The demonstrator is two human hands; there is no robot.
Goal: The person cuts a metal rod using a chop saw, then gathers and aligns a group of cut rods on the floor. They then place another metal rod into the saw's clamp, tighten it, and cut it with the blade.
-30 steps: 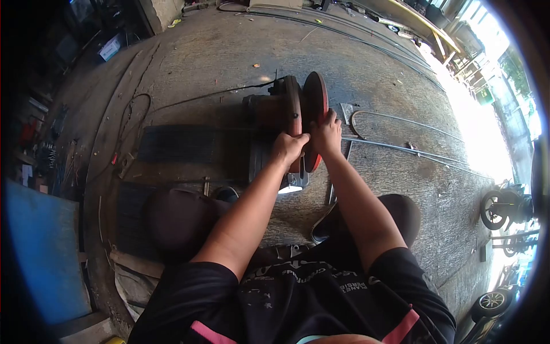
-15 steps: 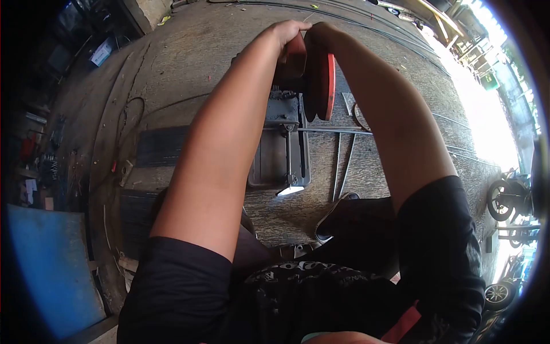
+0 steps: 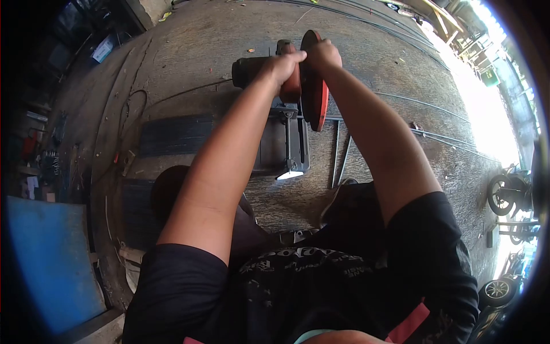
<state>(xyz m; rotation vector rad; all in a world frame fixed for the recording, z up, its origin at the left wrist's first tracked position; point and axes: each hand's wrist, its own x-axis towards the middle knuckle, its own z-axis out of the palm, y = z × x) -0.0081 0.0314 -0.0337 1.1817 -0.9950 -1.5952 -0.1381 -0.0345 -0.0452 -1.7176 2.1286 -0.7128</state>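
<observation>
In the head view a cut-off saw with a red body [image 3: 291, 86] and a round red-edged guard [image 3: 322, 106] stands on the floor beyond my feet. My left hand [image 3: 283, 66] is closed on the top of the saw's red body, its thumb reaching right. My right hand [image 3: 325, 55] lies against the upper part of the guard with bent fingers; what it grips, if anything, is hidden. Below the saw head is its dark base [image 3: 272, 150] with a clamp screw [image 3: 288, 140]. Thin metal rods [image 3: 336, 155] lie right of the base.
Long rods [image 3: 424, 103] stretch across the floor at the right. Dark flat sheets [image 3: 175, 137] lie at the left, and a blue panel [image 3: 51, 264] stands at lower left. A cable [image 3: 183, 93] runs to the saw. Motorcycles [image 3: 504, 198] stand at the far right.
Both hands have come lower in the view and nearer to me. More of the saw's motor and guard top now shows. The guard's lower edge sits lower and slightly left.
</observation>
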